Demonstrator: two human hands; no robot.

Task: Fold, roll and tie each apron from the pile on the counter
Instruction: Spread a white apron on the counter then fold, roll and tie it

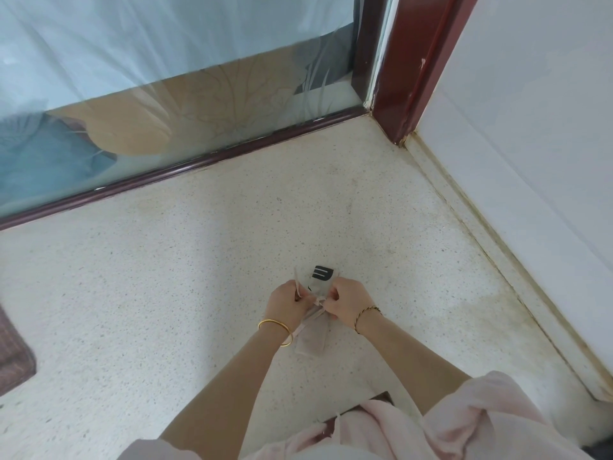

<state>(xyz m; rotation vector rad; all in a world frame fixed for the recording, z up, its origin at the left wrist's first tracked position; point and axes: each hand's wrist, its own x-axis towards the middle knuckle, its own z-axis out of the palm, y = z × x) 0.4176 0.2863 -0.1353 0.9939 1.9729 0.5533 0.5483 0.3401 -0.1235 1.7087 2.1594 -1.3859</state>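
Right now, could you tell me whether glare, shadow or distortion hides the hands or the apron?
Head view: soft light, faint shadows on the counter; left hand and right hand gripping the ties of the rolled apron read clearly; wide-angle lens bows the window rail; the glass looks hazy.

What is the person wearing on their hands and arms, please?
A plain gold bangle circles the wrist of the left hand; a thin twisted dark-and-gold bracelet sits at the right hand. Both forearms are bare, with loose pale pink sleeves higher up.
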